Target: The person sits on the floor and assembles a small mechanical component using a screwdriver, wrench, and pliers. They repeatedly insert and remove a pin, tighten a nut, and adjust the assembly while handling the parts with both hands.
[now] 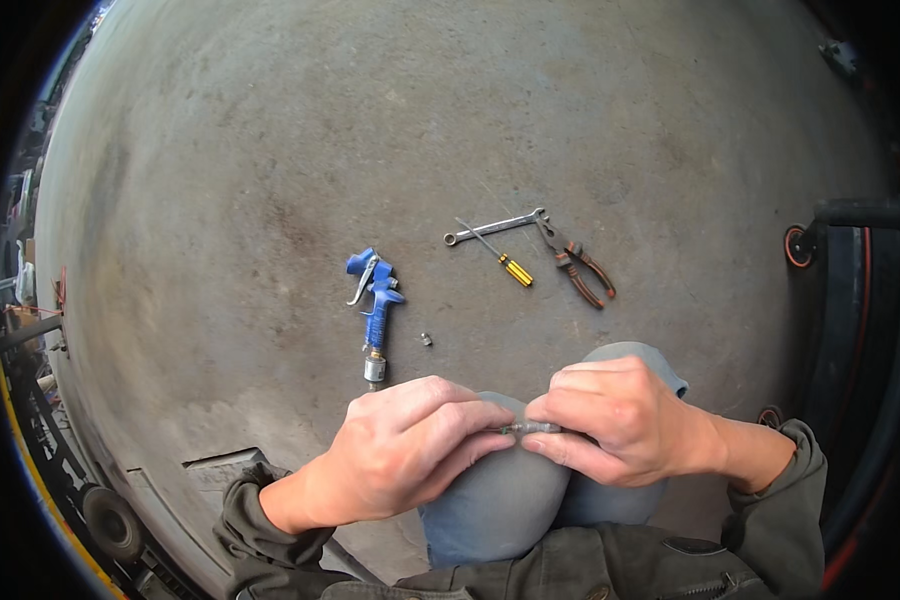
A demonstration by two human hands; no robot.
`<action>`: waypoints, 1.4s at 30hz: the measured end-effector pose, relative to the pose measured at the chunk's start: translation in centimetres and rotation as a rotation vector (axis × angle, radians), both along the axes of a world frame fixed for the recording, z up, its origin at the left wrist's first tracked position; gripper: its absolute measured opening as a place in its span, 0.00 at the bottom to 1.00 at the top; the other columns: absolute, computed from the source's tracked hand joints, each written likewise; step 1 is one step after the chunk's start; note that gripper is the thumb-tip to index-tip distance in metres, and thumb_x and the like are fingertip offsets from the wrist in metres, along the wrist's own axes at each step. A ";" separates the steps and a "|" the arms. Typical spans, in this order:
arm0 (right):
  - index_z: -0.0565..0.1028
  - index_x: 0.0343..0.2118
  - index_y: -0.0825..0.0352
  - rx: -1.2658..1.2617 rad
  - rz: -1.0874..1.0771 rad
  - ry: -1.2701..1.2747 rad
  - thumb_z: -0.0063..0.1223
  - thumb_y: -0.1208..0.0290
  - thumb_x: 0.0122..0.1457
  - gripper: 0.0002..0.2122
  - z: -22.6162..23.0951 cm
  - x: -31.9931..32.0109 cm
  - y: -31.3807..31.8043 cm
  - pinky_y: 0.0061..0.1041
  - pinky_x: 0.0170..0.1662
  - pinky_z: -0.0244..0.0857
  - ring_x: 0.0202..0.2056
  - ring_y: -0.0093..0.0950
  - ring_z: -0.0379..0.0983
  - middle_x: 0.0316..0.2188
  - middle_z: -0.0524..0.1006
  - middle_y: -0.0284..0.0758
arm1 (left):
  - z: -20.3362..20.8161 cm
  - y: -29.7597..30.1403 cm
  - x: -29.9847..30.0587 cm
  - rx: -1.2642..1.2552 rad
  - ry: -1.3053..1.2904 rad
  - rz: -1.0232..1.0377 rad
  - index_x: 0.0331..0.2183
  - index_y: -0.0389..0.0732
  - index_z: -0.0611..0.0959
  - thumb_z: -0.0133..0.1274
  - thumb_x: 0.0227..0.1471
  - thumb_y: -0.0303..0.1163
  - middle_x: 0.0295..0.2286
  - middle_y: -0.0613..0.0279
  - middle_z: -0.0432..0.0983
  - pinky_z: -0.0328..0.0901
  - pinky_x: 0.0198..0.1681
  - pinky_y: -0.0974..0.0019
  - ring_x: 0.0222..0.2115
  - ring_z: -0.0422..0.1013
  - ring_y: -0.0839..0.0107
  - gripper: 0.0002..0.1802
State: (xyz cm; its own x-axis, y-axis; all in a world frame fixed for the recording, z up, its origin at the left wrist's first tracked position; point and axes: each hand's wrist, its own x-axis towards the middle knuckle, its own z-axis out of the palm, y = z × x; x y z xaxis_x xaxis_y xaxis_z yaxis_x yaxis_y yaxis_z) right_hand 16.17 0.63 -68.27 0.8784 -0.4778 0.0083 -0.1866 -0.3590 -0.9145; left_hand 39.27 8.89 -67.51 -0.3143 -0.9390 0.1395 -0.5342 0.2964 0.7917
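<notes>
Above my knees, my left hand [410, 440] and my right hand [620, 420] meet at a small, silvery cylindrical metal part [536, 427]. The fingers of my right hand pinch its thicker end. My left fingertips close on its thinner end, where a bit of green shows; the rest is hidden in the fingers. Ahead of my left hand, a blue spray gun [380, 310] lies on the floor with a silver fitting [374, 369] at its lower end. Beside the gun sits a small metal nut or fitting [426, 339].
Farther out on the concrete floor [270, 150] lie a combination wrench [490, 228], a yellow-handled screwdriver [515, 268] across it, and pliers [577, 265] with dark and orange grips. A dark wheeled frame [850, 300] stands at the right. Equipment with a wheel [113, 522] lines the left edge.
</notes>
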 end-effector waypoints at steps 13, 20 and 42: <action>0.74 0.26 0.67 -0.069 -0.003 0.015 0.62 0.71 0.54 0.07 0.1 -0.5 -0.2 0.33 0.23 0.63 0.21 0.35 0.70 0.18 0.70 0.35 | -0.3 -0.6 0.7 0.005 -0.021 -0.143 0.36 0.39 0.83 0.69 0.44 0.27 0.27 0.63 0.77 0.70 0.24 0.66 0.24 0.75 0.67 0.15; 0.75 0.25 0.65 -0.058 0.061 0.021 0.63 0.70 0.53 0.08 0.5 -0.6 -0.5 0.32 0.21 0.61 0.20 0.32 0.70 0.18 0.69 0.33 | -0.7 0.1 1.2 0.014 0.126 -0.142 0.35 0.38 0.83 0.65 0.47 0.26 0.24 0.62 0.74 0.68 0.23 0.64 0.22 0.72 0.66 0.11; 0.77 0.28 0.72 0.055 -0.302 0.203 0.60 0.73 0.57 0.07 -1.3 -3.2 -2.9 0.25 0.24 0.58 0.20 0.23 0.66 0.18 0.72 0.34 | -11.9 3.2 8.1 0.375 0.165 0.682 0.33 0.34 0.89 0.61 0.57 0.29 0.23 0.64 0.80 0.67 0.22 0.76 0.21 0.74 0.81 0.08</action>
State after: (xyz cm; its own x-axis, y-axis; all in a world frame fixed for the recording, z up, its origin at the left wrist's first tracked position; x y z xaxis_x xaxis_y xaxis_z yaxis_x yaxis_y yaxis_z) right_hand 13.02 -2.30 -69.56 0.6787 -0.7108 -0.1849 -0.4565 -0.2111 -0.8643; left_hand 47.40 12.12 -79.37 0.3437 -0.9106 -0.2293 -0.3690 -0.3555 0.8588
